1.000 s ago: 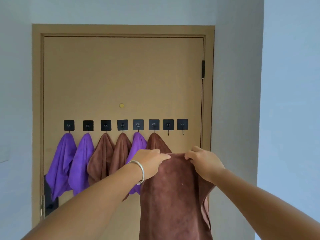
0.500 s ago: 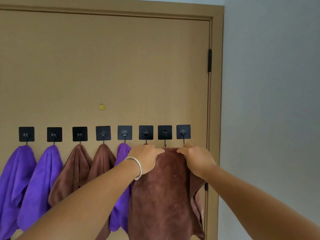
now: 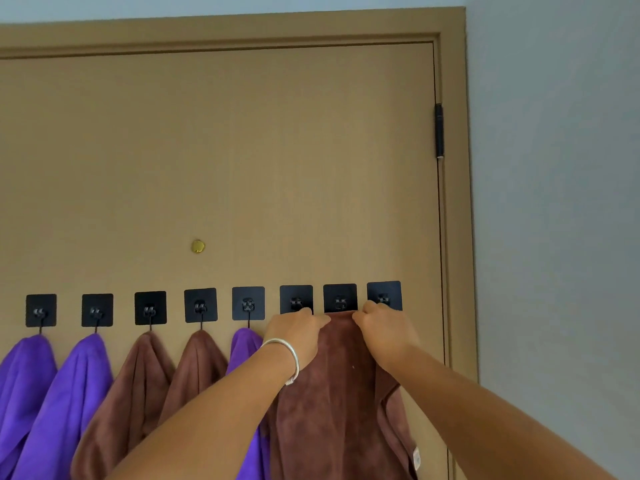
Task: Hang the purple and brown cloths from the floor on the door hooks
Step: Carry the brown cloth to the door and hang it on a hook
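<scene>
1. A brown cloth (image 3: pixel 332 393) hung lower right of centre, its top edge at the seventh hook (image 3: pixel 340 298).
2. The left hand (image 3: pixel 294 337) and right hand (image 3: pixel 388 336) pinched that edge.
3. Five hooks at lower left held cloths: two purple, two brown, one purple.

brown cloth (image 3: pixel 332 393) | top edge at 7th hook (image 3: pixel 340 299) | drapes down door (image 3: pixel 242 168)

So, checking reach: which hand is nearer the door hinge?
Right. The right hand is below and left of the hinge; the left hand is farther left.
</scene>
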